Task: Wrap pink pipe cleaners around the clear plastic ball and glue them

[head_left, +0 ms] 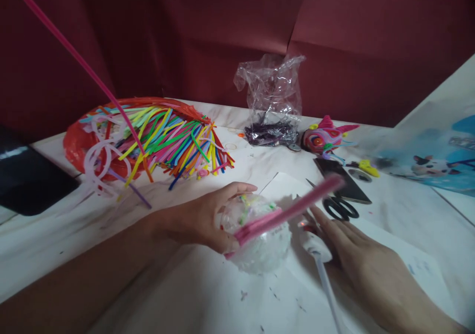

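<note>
My left hand (218,220) is closed around the side of a clear rounded plastic container (260,255) with bits of yellow and green showing at its top. Under the same thumb, a blurred bundle of pink pipe cleaners (289,215) crosses the container and sticks out to the upper right. My right hand (359,260) is at a white glue gun (315,245), its fingers apparently round the handle, which is mostly hidden. A translucent glue stick (328,294) projects from the gun's rear, and a small reddish glow shows on its body. Black-handled scissors (340,209) lie just beyond my right fingers.
A red plastic bag (77,146) spills many coloured pipe cleaners (178,141) at left. Behind stand a clear bag (274,96) with dark purple strands and a pink fish-like figure (322,138). A dark flat slab (345,183) lies right; a long pink pipe cleaner (81,59) slants upper left.
</note>
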The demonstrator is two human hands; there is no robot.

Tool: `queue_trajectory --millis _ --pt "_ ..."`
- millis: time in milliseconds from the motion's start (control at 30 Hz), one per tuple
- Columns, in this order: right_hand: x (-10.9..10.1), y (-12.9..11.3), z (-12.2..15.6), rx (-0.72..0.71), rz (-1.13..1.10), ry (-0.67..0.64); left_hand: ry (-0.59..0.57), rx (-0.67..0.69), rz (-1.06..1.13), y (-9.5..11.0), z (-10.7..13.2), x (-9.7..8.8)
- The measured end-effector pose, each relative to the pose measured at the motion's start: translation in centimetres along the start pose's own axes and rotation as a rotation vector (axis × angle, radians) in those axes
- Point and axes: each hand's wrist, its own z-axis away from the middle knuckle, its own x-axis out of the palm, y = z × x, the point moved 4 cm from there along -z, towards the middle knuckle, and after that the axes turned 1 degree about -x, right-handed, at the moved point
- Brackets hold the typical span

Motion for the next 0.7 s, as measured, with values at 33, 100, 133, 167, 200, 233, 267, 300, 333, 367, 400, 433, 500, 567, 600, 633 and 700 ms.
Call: queue_trajectory --millis 33,100,133,167,200,233,267,300,333,367,400,433,500,567,600,633,700 --pt "0.5 -0.2 0.0 -0.019 -0.007 -0.010 0.006 0.002 -0.023 0.2 0.0 0.0" --pt "1.3 -0.4 0.3 -0.041 -0.023 -0.031 0.012 -0.008 -0.072 0.5 0.1 0.0" --pt "1.5 -0.3 0.5 -0.046 -0.032 -0.047 0.010 -0.017 -0.098 0.6 0.1 0.0" --pt "1.5 -0.2 0.7 -0.057 -0.042 -0.071 0.015 -0.023 -0.123 0.7 0.2 0.0" --pt "1.4 0.0 0.8 -0.072 -0.052 -0.098 0.020 -0.028 -0.145 0.8 0.2 0.1" --pt "1.0 0.1 0.9 -0.085 -0.071 -0.131 0.034 -0.028 -0.164 0.9 0.3 0.1" --pt "0.4 0.1 0.9 -0.105 -0.098 -0.134 0.050 -0.024 -0.177 1.0 0.4 0.1" --pt "-0.5 0.0 0.7 -0.117 -0.129 -0.111 0.062 -0.019 -0.188 1.0 0.4 0.2" --pt "-1.4 -0.2 0.4 -0.114 -0.187 -0.109 0.071 -0.012 -0.203 1.1 0.5 0.2" --pt "-2.8 -0.6 -0.1 -0.131 -0.227 0.024 0.079 -0.002 -0.223 1.1 0.6 0.3" --pt "-3.5 -1.1 -0.7 -0.083 -0.284 0.007 0.088 0.008 -0.246 1.2 0.6 0.4" --pt "-4.0 -1.9 -1.4 -0.066 -0.390 -0.040 0.092 0.016 -0.272 1.3 0.7 0.5" --pt "-4.9 -4.0 -2.8 -0.110 -0.598 -0.001 0.097 0.024 -0.319 1.3 0.8 0.6" --pt "-4.9 -5.4 -4.0 0.005 -0.804 0.017 0.096 0.041 -0.351 1.4 0.9 0.9" --pt "-4.6 -5.8 -4.4 0.088 -0.848 0.021 0.096 0.052 -0.360 1.5 0.9 0.9" --pt "-4.3 -6.1 -4.6 0.170 -0.863 0.018 0.098 0.060 -0.364 1.5 1.0 1.0" --pt "-3.7 -6.4 -4.8 0.258 -0.861 -0.008 0.100 0.068 -0.366 1.5 1.1 1.1"
